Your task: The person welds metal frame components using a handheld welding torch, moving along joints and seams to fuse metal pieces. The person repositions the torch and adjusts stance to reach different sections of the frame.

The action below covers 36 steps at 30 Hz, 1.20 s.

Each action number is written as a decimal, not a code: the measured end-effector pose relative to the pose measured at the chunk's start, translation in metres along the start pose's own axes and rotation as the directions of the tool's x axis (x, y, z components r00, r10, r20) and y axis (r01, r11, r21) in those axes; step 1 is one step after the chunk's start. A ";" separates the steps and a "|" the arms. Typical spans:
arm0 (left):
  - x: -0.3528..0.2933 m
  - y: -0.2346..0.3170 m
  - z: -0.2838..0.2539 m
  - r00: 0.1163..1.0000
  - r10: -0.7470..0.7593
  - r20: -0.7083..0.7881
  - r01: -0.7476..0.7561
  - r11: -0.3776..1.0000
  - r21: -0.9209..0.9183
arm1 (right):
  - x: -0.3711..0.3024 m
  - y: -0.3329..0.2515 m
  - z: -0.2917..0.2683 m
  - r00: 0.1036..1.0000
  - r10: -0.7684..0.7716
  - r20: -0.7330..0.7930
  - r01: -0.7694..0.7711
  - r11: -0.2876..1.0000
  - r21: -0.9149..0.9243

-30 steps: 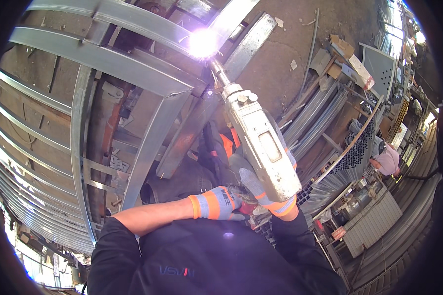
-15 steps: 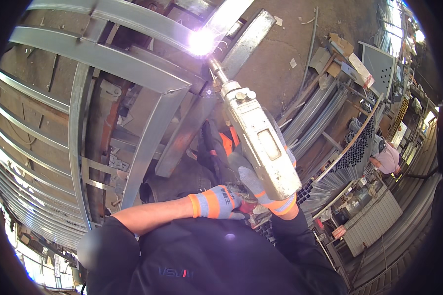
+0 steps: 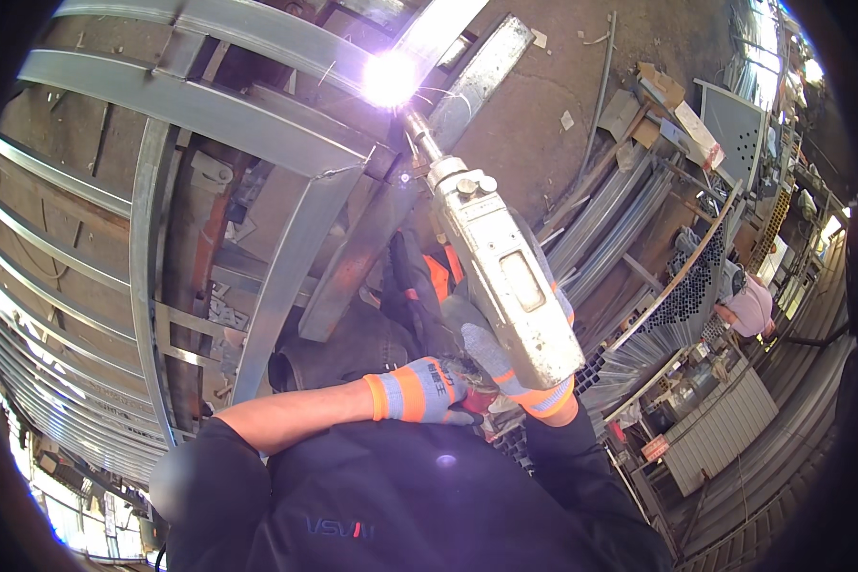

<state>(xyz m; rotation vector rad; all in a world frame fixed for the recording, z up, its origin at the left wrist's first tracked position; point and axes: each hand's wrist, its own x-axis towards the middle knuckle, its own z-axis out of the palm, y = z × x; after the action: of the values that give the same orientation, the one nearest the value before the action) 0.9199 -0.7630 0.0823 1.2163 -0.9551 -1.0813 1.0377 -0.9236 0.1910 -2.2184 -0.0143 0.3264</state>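
Observation:
My right hand (image 3: 486,355), in a grey and orange glove, grips a white, scuffed handheld welding gun (image 3: 507,276) from below; the gun's body hides most of the fingers. Its metal nozzle (image 3: 424,135) points up and left at a steel tube frame (image 3: 229,124). At the tip a white-violet weld glare (image 3: 389,80) hides the joint, and thin sparks fly off. My left hand (image 3: 423,391), gloved alike, lies across my lap beside the right wrist. Its fingers are curled in against a dark and reddish bundle that I cannot make out.
A loose steel tube (image 3: 481,81) angles away beyond the nozzle. Parallel bars (image 3: 67,315) fill the left side. To the right lie stacked metal profiles (image 3: 605,224), cardboard boxes (image 3: 660,91) and bundled tubes (image 3: 672,319). Farther right a person in a pink top (image 3: 751,307) bends over.
The glare at the nozzle tip has shifted very slightly up, and the spark streaks have changed. Both hands and the welding gun keep almost the same place.

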 end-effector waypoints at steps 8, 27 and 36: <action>-0.001 -0.006 0.009 0.998 0.054 -0.012 -0.054 0.997 0.061 | 0.001 -0.006 0.005 0.993 0.108 -0.051 -0.100 0.987 0.125; -0.001 -0.002 0.009 1.000 0.027 0.011 -0.028 0.997 0.068 | -0.024 0.009 0.009 0.992 0.122 0.033 -0.124 0.989 0.080; -0.002 -0.004 0.012 0.996 0.072 -0.053 -0.069 0.996 0.059 | -0.011 -0.005 0.011 0.975 0.214 -0.052 -0.196 0.953 0.231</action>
<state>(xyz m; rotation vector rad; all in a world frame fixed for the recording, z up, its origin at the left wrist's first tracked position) 0.9071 -0.7644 0.0802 1.2439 -0.9847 -0.9658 1.0252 -0.9129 0.1909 -2.0084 0.2841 0.3386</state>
